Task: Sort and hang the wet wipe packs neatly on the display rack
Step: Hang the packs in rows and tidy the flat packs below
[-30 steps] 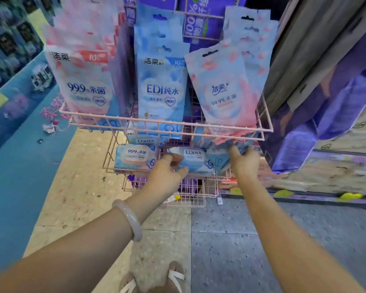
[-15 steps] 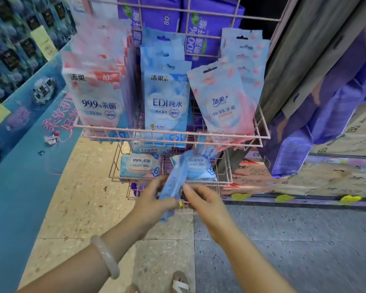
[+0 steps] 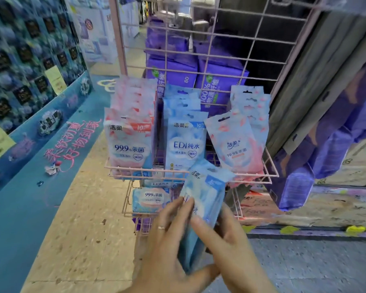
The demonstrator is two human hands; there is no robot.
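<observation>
A: Shop aisle, speckled tan floor (image 3: 76, 218), blue promo wall (image 3: 30, 60) far left. Pink wire display rack (image 3: 190, 172) dead centre.

B: Stock on rack, left to right?

A: Pink 99.9% packs (image 3: 128, 142) on left hook, blue EDI packs (image 3: 185, 142) on middle hook, pink-and-blue pouches (image 3: 238, 146) on right hook, front one tilted. Purple bulk packs (image 3: 173, 75) behind grid. One flat pack (image 3: 150, 198) lying in lower basket.

B: Hands?

A: Left hand (image 3: 167, 250) wrapped round lower half of blue wet wipe pack (image 3: 205, 199), thumb underneath, fingers along left edge. Right hand (image 3: 226, 246) pinching same pack from right side, index finger across the face. Pack held upright in front of rack's front rail, hang hole at top, not on any hook yet.

B: Handling?

A: Likely light, soft film pouch, floppy at the top header, probably a bit slick. Best gripped at the filled body, then header tab steadied near the hole to thread a hook. Looks matched to the blue EDI column; middle hook the probable target.

B: Risk?

A: Header folding over instead of threading. Motion blur on pack, hole edge hard to read.
</observation>
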